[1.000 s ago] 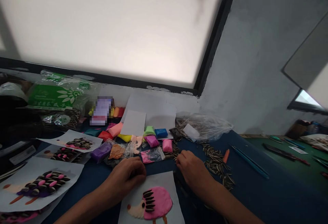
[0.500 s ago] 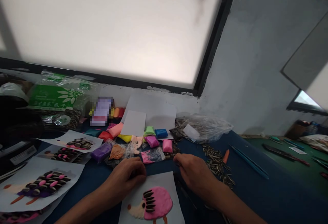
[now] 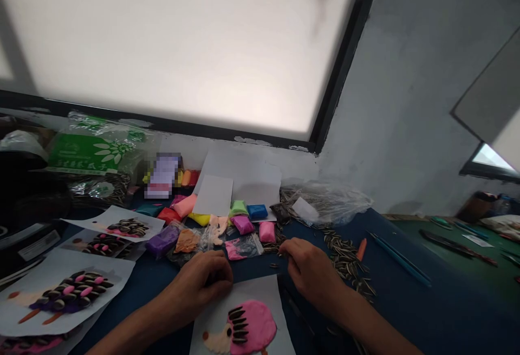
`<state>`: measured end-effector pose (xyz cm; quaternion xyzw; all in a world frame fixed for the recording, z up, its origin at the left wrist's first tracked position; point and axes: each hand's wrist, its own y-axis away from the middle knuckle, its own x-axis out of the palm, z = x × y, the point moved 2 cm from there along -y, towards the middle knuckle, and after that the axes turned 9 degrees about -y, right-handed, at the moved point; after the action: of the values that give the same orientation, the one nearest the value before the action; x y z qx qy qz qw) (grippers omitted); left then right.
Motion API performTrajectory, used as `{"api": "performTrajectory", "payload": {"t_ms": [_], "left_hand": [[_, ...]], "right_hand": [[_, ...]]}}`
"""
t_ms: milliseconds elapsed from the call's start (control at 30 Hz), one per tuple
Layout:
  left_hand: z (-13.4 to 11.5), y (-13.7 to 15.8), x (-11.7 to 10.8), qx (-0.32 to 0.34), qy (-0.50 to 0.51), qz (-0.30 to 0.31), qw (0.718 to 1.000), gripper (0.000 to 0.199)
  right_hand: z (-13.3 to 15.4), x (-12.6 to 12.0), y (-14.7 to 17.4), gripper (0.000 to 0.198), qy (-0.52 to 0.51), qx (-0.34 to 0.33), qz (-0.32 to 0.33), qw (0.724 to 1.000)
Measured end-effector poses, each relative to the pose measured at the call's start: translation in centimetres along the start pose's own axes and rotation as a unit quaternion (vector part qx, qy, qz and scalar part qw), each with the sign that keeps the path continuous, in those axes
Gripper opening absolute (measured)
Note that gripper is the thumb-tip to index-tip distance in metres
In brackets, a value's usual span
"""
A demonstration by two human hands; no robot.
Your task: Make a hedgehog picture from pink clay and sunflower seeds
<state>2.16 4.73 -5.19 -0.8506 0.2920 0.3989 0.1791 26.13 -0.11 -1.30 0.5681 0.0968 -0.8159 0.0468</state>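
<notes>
A sheet of white paper [image 3: 203, 327] lies before me with a clay hedgehog [image 3: 258, 322] on it: pink body, cream face, brown nose. Several striped sunflower seeds stand in a row on the body's left side. My left hand [image 3: 205, 276] rests at the paper's upper left edge, fingers curled in, thumb near the sheet; its fingertips are partly hidden. My right hand [image 3: 309, 268] is right of the paper's top corner, its index finger and thumb apart, close to a small heap of sunflower seeds [image 3: 280, 235]. Loose seeds [image 3: 274, 265] lie just left of its fingertips.
Finished-looking hedgehog sheets [image 3: 97, 268] lie at left. Coloured clay packets [image 3: 162, 238] spread along the back, beside a phone [image 3: 163, 175] and a green seed bag [image 3: 85, 149]. At right are more seeds [image 3: 345, 252], an orange clay stick [image 3: 361, 249] and blue tweezers [image 3: 400, 257].
My right hand has shifted slightly, its fingertips rising toward the seed heap. Loose seeds now show on the table by its fingers. My left hand stays in place; the view has shifted slightly.
</notes>
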Motion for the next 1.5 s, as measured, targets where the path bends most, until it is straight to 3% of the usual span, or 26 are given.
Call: {"api": "performTrajectory", "payload": {"t_ms": [333, 533, 800, 1000, 1167, 1500], "left_hand": [[-0.2, 0.0, -0.2, 0.005, -0.008, 0.011, 1.000, 0.010], [-0.4, 0.1, -0.3, 0.009, -0.016, 0.006, 1.000, 0.011], [0.4, -0.2, 0.6, -0.005, -0.024, -0.024, 0.999, 0.010], [0.9, -0.6, 1.2, -0.012, -0.031, -0.041, 0.999, 0.011], [1.0, -0.5, 1.1, -0.008, -0.027, -0.039, 0.999, 0.010], [0.5, -0.3, 0.7, 0.000, -0.001, -0.024, 1.000, 0.011]], "right_hand": [[0.3, -0.4, 0.2, 0.027, -0.032, -0.005, 0.055, 0.998], [0.1, 0.9, -0.2, 0.018, -0.005, -0.009, 0.036, 0.999], [-0.4, 0.5, -0.2, 0.024, 0.026, 0.008, -0.007, 1.000], [0.4, 0.6, -0.2, 0.023, -0.003, -0.047, 0.043, 0.998], [0.5, 1.1, -0.2, 0.015, 0.031, -0.032, 0.047, 0.998], [-0.1, 1.8, -0.3, 0.027, 0.074, -0.028, 0.059, 0.995]]}}
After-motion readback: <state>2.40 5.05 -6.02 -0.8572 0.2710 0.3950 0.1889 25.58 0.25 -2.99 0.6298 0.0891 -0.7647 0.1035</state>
